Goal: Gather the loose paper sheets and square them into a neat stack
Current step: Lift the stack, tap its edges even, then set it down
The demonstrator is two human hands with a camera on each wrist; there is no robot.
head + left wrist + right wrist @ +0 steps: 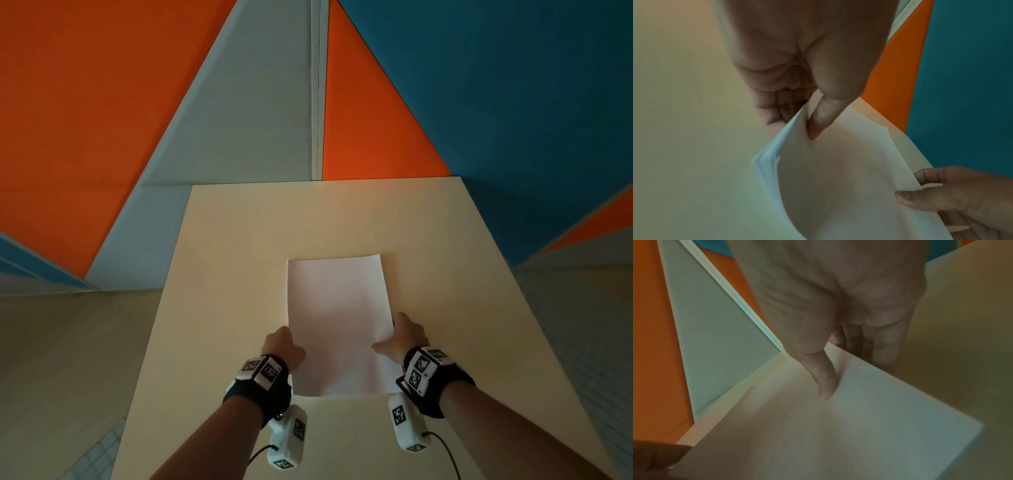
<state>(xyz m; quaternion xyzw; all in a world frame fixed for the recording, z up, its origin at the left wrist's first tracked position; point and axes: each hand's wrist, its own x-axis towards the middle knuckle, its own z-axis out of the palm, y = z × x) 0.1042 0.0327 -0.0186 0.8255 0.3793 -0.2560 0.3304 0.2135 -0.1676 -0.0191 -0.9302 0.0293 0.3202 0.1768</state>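
While both hands (283, 346) (404, 337) pinch its side edges, the paper stack (339, 318) points lengthwise away, over the worktop (239, 240).

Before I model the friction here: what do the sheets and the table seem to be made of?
Sheets: thin white paper, matte; they bow between the left hand and right hand, and the left wrist view shows several fanned edges. Table: smooth, pale cream top with a soft sheen, probably laminate or painted board; no grain shows.
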